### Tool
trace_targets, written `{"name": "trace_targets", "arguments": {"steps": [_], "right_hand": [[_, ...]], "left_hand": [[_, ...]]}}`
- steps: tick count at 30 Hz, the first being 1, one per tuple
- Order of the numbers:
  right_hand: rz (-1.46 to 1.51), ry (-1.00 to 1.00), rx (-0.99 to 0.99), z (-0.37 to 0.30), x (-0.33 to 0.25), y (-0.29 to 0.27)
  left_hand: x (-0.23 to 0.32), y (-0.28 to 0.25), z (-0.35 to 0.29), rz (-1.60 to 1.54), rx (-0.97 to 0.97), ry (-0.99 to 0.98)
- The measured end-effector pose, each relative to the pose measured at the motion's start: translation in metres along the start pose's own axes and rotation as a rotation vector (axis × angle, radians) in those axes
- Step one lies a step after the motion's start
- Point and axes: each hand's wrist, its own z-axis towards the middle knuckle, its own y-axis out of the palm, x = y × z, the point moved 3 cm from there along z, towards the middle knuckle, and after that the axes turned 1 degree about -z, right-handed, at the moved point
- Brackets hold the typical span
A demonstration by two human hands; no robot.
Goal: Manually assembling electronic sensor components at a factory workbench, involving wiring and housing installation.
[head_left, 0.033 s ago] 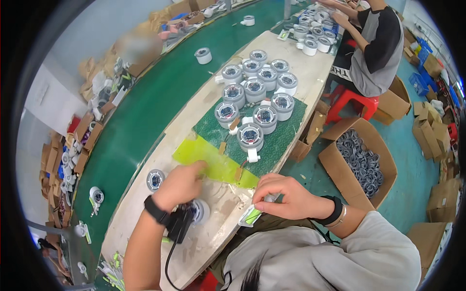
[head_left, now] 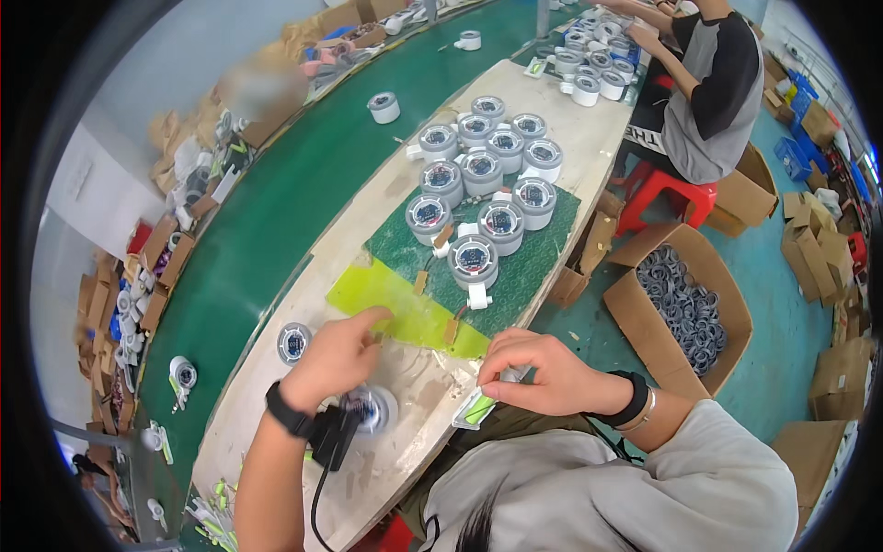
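Note:
My left hand (head_left: 336, 357) hovers over the bench with index finger and thumb apart, nothing visible between them. Its other fingers are partly hidden. Just below it lies a round white housing (head_left: 382, 405), partly covered by a black box with a cable (head_left: 333, 440) at my wrist. Another round grey housing with a circuit face (head_left: 294, 342) sits left of the hand. At the bench's near edge my right hand (head_left: 529, 373) pinches a white handle-like part with a green strip (head_left: 476, 408); its upper end is hidden by the fingers. A yellow-green sheet (head_left: 386, 299) lies beyond both hands.
Several round housings with circuit faces (head_left: 481, 168) crowd a green mat (head_left: 529, 276). Left of the bench runs a green belt (head_left: 303, 193). A carton of grey rings (head_left: 635, 313) stands at right; a co-worker (head_left: 713, 101) sits beyond on a red stool (head_left: 676, 198).
My left hand has shifted slightly left and its thumb has spread from the index finger, uncovering more of the housing below. My right hand stays put.

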Motion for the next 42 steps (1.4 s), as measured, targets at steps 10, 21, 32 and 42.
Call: {"name": "trace_targets", "arguments": {"steps": [10,21,32,42], "right_hand": [[-0.167,-0.185,0.006,0.035,-0.022,0.034],[-0.335,-0.434,0.037,0.054,-0.035,0.097],[-0.384,-0.429,0.004,0.047,-0.041,0.104],[-0.272,-0.394,-0.061,0.050,-0.033,0.099]], "left_hand": [[0.019,0.027,-0.101,-0.815,0.534,-0.148],[0.008,0.062,-0.135,-1.029,0.820,0.013],[0.017,0.065,-0.150,-0.731,0.944,-0.086],[0.015,0.066,-0.150,-0.587,0.967,-0.131]]}}
